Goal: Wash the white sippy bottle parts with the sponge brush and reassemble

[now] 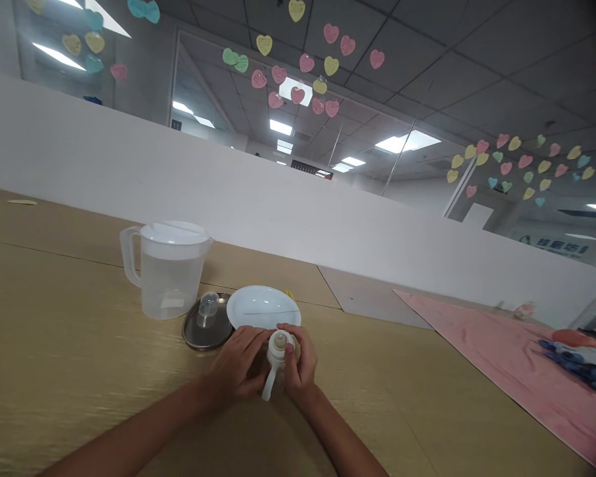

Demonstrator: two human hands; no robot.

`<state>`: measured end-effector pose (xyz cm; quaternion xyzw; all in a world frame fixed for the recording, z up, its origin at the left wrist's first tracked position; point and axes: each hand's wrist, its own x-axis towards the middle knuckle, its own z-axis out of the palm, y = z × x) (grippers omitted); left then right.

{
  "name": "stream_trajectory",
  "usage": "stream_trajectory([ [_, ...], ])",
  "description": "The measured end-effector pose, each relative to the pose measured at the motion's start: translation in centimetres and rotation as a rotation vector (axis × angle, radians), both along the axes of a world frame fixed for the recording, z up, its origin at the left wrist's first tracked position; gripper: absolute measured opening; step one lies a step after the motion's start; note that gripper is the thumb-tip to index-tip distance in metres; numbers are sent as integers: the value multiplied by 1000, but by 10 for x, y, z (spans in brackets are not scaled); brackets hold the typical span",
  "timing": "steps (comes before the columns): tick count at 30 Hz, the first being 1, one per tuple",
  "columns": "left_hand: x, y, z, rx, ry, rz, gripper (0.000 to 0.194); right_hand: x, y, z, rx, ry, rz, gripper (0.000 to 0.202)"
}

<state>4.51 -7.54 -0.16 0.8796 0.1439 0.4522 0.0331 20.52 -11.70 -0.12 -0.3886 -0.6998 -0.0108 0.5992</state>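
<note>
Between my two hands stands a white baby bottle (277, 354), seen from above, with a pale nipple on top and a handle sticking out towards me. My right hand (302, 363) is closed around its right side, the thumb lying near the collar. On the other side my left hand (239, 363) curls against the bottle, its fingertips partly hidden. Just beyond the hands is a white plate (263, 305). A clear domed cap (209, 305) rests on a round metal tray (193, 331) to the left of the plate.
A lidded translucent pitcher (171, 278) stands at the back left of the wooden table (104, 397). Something small and yellow (289, 294) shows behind the plate. Pink cloth (516, 351) covers the right side, with blue patterned fabric (581, 364) on it. A white partition (258, 199) borders the back.
</note>
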Motion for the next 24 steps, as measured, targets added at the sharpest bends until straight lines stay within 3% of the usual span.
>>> stream_trajectory([
  [5,2,4,-6,108,-8,47,55,5,7,-8,-26,160,36,27],
  [9,5,6,-12,121,-45,56,56,9,11,-9,-45,166,67,26],
  [12,6,5,-13,166,-110,20,48,10,12,-8,-32,183,85,25],
  [18,12,1,-15,469,-238,-35,22,9,14,-11,-67,315,132,21],
  [24,15,-1,-15,517,-237,-31,12,7,15,-9,-78,394,161,20],
])
